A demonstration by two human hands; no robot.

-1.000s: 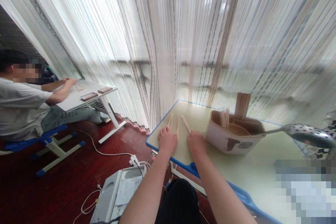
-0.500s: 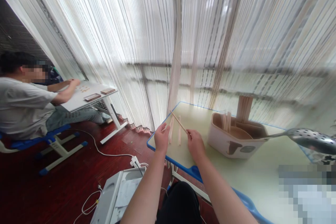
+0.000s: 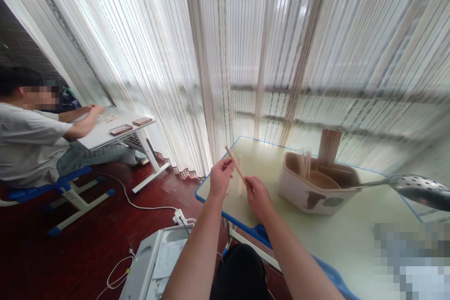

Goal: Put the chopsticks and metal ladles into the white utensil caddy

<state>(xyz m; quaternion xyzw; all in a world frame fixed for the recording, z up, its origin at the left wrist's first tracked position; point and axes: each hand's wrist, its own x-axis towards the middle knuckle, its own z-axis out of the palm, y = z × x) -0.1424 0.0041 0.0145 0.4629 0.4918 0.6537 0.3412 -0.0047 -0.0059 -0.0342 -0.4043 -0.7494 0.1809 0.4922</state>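
Observation:
Wooden chopsticks (image 3: 236, 162), held close together, slant above the table between my hands. My right hand (image 3: 259, 196) is closed on their lower right end. The curled fingers of my left hand (image 3: 221, 177) meet the chopsticks nearer the upper end. More chopsticks (image 3: 240, 183) lie on the pale table (image 3: 263, 152) beneath, partly covered by my left hand. To the right of my right hand stands a beige utensil holder (image 3: 305, 199) with compartments. A bundle of chopsticks (image 3: 329, 146) stands upright at its back, and lighter sticks or handles (image 3: 304, 165) lean inside.
A metal slotted spoon (image 3: 422, 187) extends right from the holder. The table has a blue edge (image 3: 242, 227). Below left, a grey-white case (image 3: 151, 262) and a power strip (image 3: 179, 217) with cables lie on the floor. A person (image 3: 31, 136) sits at another table (image 3: 101, 133).
My left hand has moved up and right from beside the chopsticks, and its fingers have closed onto them. My right hand keeps its hold, shifted slightly left.

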